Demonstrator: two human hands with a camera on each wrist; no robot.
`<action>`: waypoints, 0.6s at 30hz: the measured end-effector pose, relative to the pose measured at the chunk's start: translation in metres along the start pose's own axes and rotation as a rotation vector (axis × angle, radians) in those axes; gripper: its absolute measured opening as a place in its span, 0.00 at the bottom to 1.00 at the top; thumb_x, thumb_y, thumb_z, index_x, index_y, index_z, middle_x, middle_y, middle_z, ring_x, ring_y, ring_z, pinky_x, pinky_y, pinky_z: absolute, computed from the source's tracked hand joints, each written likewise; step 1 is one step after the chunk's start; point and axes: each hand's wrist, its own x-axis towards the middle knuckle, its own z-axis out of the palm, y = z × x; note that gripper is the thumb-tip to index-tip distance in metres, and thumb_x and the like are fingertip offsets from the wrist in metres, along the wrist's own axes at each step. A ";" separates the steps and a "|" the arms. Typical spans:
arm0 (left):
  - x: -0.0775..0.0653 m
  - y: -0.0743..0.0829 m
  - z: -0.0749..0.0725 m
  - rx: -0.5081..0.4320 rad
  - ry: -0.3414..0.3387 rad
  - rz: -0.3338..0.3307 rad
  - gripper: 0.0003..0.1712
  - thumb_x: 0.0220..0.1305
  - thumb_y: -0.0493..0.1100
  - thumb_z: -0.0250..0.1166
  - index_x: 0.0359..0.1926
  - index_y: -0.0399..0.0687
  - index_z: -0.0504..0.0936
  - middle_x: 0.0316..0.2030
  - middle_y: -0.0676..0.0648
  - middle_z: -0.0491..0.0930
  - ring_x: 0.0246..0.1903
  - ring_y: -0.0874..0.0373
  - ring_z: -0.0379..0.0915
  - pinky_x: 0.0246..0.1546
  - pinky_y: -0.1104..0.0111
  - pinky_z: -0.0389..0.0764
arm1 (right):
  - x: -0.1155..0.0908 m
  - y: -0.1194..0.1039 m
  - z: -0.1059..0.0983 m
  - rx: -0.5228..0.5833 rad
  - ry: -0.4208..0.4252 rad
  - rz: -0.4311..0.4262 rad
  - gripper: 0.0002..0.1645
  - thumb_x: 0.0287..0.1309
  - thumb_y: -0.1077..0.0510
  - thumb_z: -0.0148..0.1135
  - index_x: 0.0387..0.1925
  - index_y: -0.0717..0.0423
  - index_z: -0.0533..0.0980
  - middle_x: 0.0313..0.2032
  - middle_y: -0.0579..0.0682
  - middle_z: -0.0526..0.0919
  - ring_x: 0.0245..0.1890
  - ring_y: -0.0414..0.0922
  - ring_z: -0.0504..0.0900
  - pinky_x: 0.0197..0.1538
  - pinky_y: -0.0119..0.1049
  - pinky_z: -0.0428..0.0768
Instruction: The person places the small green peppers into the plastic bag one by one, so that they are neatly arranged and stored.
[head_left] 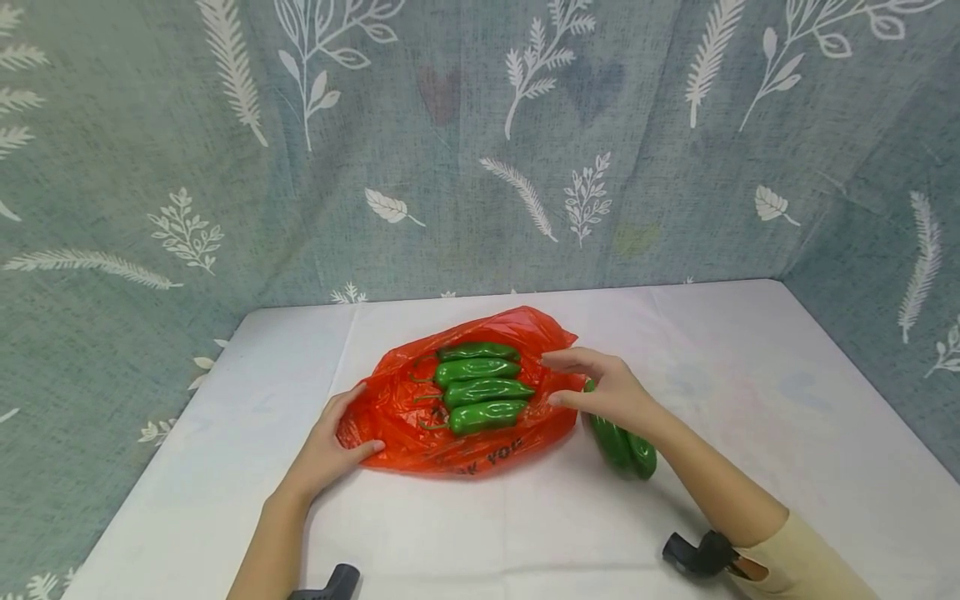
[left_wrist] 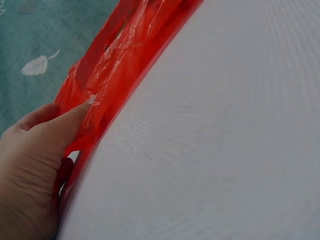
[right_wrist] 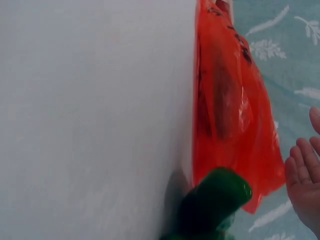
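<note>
A red plastic bag (head_left: 431,454) with dark printed letters lies mouth up on the white table. Several green peppers (head_left: 483,390) lie side by side in its opening, stems to the left. My left hand (head_left: 330,446) holds the bag's left end, its thumb over the film in the left wrist view and some fingers hidden behind. Over the bag's right side, my right hand (head_left: 611,392) hovers with thumb and fingers apart, holding nothing. In the right wrist view its fingers (right_wrist: 302,162) look fairly straight. Beside the bag, below that hand, lie two more green peppers (head_left: 618,442).
The white table (head_left: 420,533) ends at the back against a grey-green cloth (head_left: 450,183) printed with white leaves. Black straps or mounts (head_left: 701,554) sit at both wrists. A green pepper (right_wrist: 220,195) looms close in the right wrist view.
</note>
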 end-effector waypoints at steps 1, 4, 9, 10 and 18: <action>0.000 0.000 0.000 0.001 -0.001 -0.001 0.50 0.50 0.48 0.74 0.71 0.56 0.57 0.65 0.46 0.61 0.67 0.45 0.55 0.63 0.41 0.59 | -0.002 0.001 -0.002 -0.005 0.009 -0.002 0.30 0.50 0.58 0.71 0.56 0.56 0.74 0.54 0.54 0.79 0.55 0.51 0.77 0.57 0.54 0.74; 0.000 -0.001 0.000 0.004 -0.002 0.000 0.50 0.50 0.48 0.73 0.71 0.56 0.57 0.65 0.46 0.61 0.67 0.45 0.55 0.63 0.41 0.59 | -0.007 0.003 -0.006 0.009 0.035 0.001 0.30 0.50 0.59 0.71 0.56 0.57 0.75 0.54 0.53 0.79 0.55 0.51 0.77 0.57 0.54 0.74; 0.000 0.000 0.000 0.004 0.000 0.001 0.50 0.50 0.47 0.73 0.71 0.56 0.57 0.65 0.46 0.62 0.66 0.45 0.55 0.63 0.41 0.59 | -0.016 0.009 -0.012 0.018 0.063 0.024 0.30 0.50 0.58 0.71 0.56 0.57 0.75 0.55 0.54 0.79 0.56 0.52 0.77 0.56 0.56 0.75; 0.000 0.000 0.000 0.003 0.000 0.001 0.50 0.50 0.47 0.74 0.71 0.56 0.57 0.64 0.46 0.62 0.66 0.45 0.55 0.63 0.41 0.59 | -0.018 0.010 -0.013 0.012 0.069 0.030 0.30 0.50 0.58 0.71 0.56 0.57 0.74 0.55 0.53 0.79 0.55 0.52 0.77 0.56 0.56 0.75; 0.000 -0.001 0.001 0.011 -0.003 -0.002 0.50 0.50 0.46 0.73 0.71 0.55 0.57 0.65 0.45 0.61 0.66 0.44 0.55 0.63 0.41 0.59 | -0.028 0.023 -0.020 -0.068 0.151 0.041 0.35 0.48 0.58 0.72 0.60 0.57 0.71 0.56 0.55 0.78 0.55 0.55 0.76 0.56 0.56 0.75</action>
